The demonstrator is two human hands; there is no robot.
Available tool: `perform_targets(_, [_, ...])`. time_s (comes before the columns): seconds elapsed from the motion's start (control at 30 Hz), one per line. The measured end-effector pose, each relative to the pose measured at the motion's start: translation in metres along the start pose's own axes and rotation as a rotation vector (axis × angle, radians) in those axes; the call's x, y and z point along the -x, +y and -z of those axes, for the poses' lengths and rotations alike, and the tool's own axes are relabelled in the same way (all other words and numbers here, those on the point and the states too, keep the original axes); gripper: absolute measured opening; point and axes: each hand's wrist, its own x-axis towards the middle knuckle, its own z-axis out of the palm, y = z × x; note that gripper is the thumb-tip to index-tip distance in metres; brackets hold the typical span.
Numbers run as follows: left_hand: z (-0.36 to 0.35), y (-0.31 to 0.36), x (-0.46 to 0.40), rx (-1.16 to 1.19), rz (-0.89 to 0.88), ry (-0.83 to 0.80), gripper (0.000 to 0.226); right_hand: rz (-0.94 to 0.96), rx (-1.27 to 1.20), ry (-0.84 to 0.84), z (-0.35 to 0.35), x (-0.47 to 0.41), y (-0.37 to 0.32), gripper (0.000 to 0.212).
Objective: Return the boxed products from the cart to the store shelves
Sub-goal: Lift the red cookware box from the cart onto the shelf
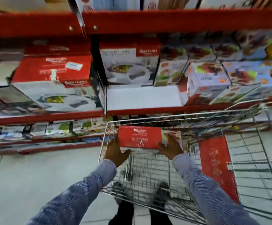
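A red boxed product [140, 137] with white lettering is held over the front of the wire cart [148, 172]. My left hand [115, 151] grips its left end and my right hand [171, 147] grips its right end. A second red box [216, 166] stands on edge inside the cart to the right. On the red shelf [148, 110] above the cart lies a bare white gap [141, 96] in front of a matching red-and-white box [128, 62]. Two similar boxes [54, 85] are stacked to the left.
Colourful food-picture boxes [213, 77] fill the shelf to the right of the gap. A black upright [98, 70] divides the shelf bays. Lower shelves [51, 132] hold small boxes. Grey tiled floor [34, 176] lies to the left of the cart.
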Motion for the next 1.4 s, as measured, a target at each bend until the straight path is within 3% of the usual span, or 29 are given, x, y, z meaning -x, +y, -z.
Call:
perform_targets(0.2, [-0.027, -0.026, -0.031, 0.282, 0.365, -0.142, 0.068, -0.104, -0.247, -0.158, -0.027, -0.02, 0.021, 0.038])
perform_targets(0.37, [-0.024, -0.039, -0.032, 0.257, 0.436, -0.101, 0.073, -0.074, -0.301, -0.099, -0.029, -0.009, 0.02, 0.033])
perform_targets(0.57, [0.011, -0.026, -0.006, 0.327, 0.344, -0.013, 0.05, 0.054, -0.344, 0.153, 0.006, 0.033, 0.005, 0.028])
perform_targets(0.7, [0.052, 0.0, 0.027, 0.359, 0.205, 0.107, 0.054, 0.178, -0.36, 0.285, 0.047, 0.062, -0.015, 0.028])
perform_targets(0.77, [0.074, 0.016, 0.042, 0.407, 0.148, 0.213, 0.051, 0.236, -0.409, 0.329, 0.069, 0.078, -0.03, 0.025])
perform_targets(0.87, [0.106, 0.041, 0.057, 0.44, 0.036, 0.381, 0.046, 0.323, -0.497, 0.406, 0.103, 0.102, -0.058, 0.005])
perform_targets(1.03, [0.153, 0.084, 0.062, 0.389, -0.119, 0.601, 0.045, 0.411, -0.518, 0.524, 0.152, 0.118, -0.098, 0.009])
perform_targets(1.23, [0.178, 0.116, 0.05, 0.475, -0.152, 0.687, 0.029, 0.473, -0.641, 0.519, 0.179, 0.108, -0.129, 0.03])
perform_targets(1.4, [0.18, 0.125, 0.03, 0.472, -0.103, 0.722, 0.03, 0.494, -0.735, 0.435, 0.177, 0.082, -0.144, 0.033])
